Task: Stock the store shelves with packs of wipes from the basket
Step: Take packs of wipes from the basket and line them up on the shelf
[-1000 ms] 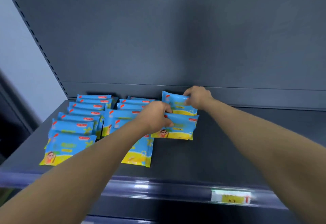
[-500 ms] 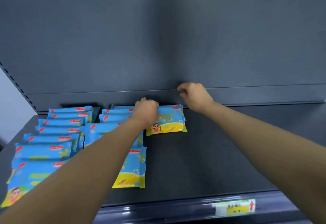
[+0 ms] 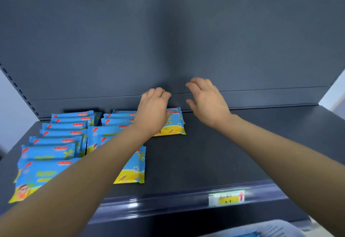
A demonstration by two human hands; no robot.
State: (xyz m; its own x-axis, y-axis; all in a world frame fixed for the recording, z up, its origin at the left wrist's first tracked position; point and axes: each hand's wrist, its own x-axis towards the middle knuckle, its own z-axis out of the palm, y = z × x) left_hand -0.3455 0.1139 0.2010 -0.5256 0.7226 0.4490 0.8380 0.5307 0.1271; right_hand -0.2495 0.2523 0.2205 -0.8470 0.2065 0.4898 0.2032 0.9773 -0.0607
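Note:
Blue and yellow packs of wipes lie in overlapping rows on the left of the dark grey shelf [image 3: 214, 154]. A third row starts with a small stack of packs [image 3: 174, 126] against the back panel. My left hand [image 3: 152, 113] hovers over that stack with fingers loosely curled and holds nothing. My right hand [image 3: 206, 102] is raised beside it to the right, fingers spread and relaxed, holding nothing. The left row [image 3: 54, 143] and the middle row [image 3: 130, 169] reach toward the shelf's front edge. A corner of the pale basket [image 3: 265, 231] with a blue pack in it shows at the bottom.
The shelf's upright back panel [image 3: 168, 46] rises right behind my hands. A price label [image 3: 225, 197] sits on the front rail. The right half of the shelf is bare dark surface.
Both hands have let go of the packs at the back of the third row and lifted off them. The right hand opened and rose; the view tilted upward.

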